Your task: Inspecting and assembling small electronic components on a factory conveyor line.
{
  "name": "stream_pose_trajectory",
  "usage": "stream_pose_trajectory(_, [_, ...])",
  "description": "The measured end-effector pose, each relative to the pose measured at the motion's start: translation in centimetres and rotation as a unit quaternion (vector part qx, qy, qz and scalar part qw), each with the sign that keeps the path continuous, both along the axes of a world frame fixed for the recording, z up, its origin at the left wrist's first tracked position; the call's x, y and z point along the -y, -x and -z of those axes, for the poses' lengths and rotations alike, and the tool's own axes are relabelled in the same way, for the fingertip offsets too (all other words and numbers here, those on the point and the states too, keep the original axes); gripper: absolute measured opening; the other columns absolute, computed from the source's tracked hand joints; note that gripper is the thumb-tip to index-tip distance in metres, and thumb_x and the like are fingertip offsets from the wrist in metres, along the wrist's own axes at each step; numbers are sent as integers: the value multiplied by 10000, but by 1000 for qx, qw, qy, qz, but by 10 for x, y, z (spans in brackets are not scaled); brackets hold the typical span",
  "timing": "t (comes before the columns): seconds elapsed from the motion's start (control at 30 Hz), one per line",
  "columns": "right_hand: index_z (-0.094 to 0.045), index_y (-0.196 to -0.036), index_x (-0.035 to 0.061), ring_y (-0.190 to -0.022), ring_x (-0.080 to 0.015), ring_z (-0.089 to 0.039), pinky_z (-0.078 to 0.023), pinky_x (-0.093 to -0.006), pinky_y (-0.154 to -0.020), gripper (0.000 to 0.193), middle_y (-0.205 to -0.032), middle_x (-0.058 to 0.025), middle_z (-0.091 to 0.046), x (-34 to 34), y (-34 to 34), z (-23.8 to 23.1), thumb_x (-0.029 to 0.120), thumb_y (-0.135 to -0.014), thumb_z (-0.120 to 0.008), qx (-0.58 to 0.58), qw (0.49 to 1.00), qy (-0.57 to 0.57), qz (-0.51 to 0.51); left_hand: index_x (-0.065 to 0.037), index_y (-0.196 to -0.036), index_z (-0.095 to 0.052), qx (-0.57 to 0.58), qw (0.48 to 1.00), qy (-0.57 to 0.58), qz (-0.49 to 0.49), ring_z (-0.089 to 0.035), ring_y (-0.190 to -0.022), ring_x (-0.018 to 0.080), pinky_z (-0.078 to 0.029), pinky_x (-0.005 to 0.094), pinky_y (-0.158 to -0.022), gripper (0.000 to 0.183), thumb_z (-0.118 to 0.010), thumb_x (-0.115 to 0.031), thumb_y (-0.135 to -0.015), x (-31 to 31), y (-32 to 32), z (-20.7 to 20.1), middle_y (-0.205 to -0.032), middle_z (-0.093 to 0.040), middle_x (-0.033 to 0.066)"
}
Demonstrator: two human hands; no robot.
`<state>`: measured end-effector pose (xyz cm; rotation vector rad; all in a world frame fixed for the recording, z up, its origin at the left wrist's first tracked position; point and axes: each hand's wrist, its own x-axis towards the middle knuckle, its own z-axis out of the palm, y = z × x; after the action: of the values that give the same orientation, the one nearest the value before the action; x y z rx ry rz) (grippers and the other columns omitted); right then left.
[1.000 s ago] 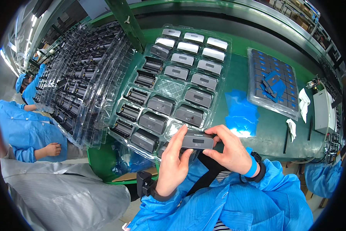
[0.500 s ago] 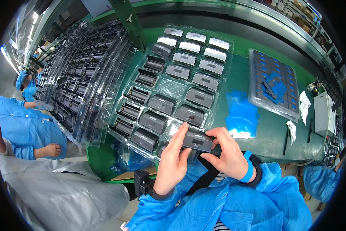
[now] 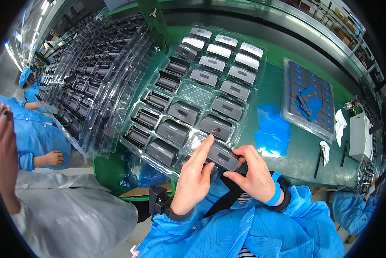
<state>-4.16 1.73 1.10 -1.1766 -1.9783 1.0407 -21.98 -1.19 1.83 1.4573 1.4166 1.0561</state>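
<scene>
A dark grey box-shaped device [image 3: 223, 157] with a small dark window in its top face is between my two hands, over the near edge of a clear plastic tray. My left hand [image 3: 192, 180] presses its straight fingers and thumb against the device's left end. My right hand [image 3: 256, 177], with a blue band at the wrist, grips the right end between bent fingers and thumb. The clear tray [image 3: 196, 95] carries similar grey devices [image 3: 172, 131] in its middle and right columns. Black open-framed parts [image 3: 135, 136] fill much of its left column.
Tall stacked trays of black parts [image 3: 83, 81] stand to the left. Blue film sheets [image 3: 272, 129] and a tray of dark blocks [image 3: 307, 96] lie right, before white cloths [image 3: 325, 152] and a pale box [image 3: 359, 133]. People in a grey coat [image 3: 68, 210] and blue coat [image 3: 33, 133] are at left.
The view has shifted slightly. The device has tilted a little, its right end lower, still between both hands. A raised hand of the grey-coated person now shows at the far left.
</scene>
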Motion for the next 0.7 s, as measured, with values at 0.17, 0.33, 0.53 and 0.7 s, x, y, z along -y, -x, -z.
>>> stream_pose_trajectory(0.17, [-485, -1105, 1, -729, -229, -587, -484, -347, -636, 524, -944, -124, -516, 0, 0, 2, 93, -689, -788, 9, 1000, -7, -3, 12, -1367, -394, 7, 1000, -2, 0, -448, -1256, 371, -392, 371, -1005, 577, -492, 119, -808, 0, 0, 1, -1356, -452, 229])
stream_pose_trajectory(0.33, [-487, -1103, 3, -729, -230, -585, -483, -349, -636, 524, -929, -121, -519, 0, 1, 1, 104, -689, -790, 15, 1000, -10, -3, 14, -1368, -391, 4, 1000, -10, 1, -444, -1259, 372, -390, 375, -1006, 578, -491, 117, -809, 0, -1, -1, -1353, -452, 235])
stream_pose_trajectory(0.53, [-487, -1101, 4, -725, -233, -582, -482, -351, -634, 522, -927, -122, -518, 0, 0, 1, 103, -688, -789, 16, 1000, -11, -6, -10, -1375, -417, -57, 996, -72, -6, -561, -1101, 237, -458, 284, -891, 586, -486, 132, -811, 1, 0, 7, -1330, -489, 195])
stream_pose_trajectory(0.7, [-485, -1104, 5, -719, -236, -575, -480, -353, -631, 522, -929, -124, -516, 0, 0, 7, 98, -689, -787, 16, 1000, -3, 2, -9, -1375, -408, -164, 986, -21, 14, -574, -1047, 256, -463, 299, -884, 560, -505, 92, -833, 7, 14, 13, -1303, -508, 201])
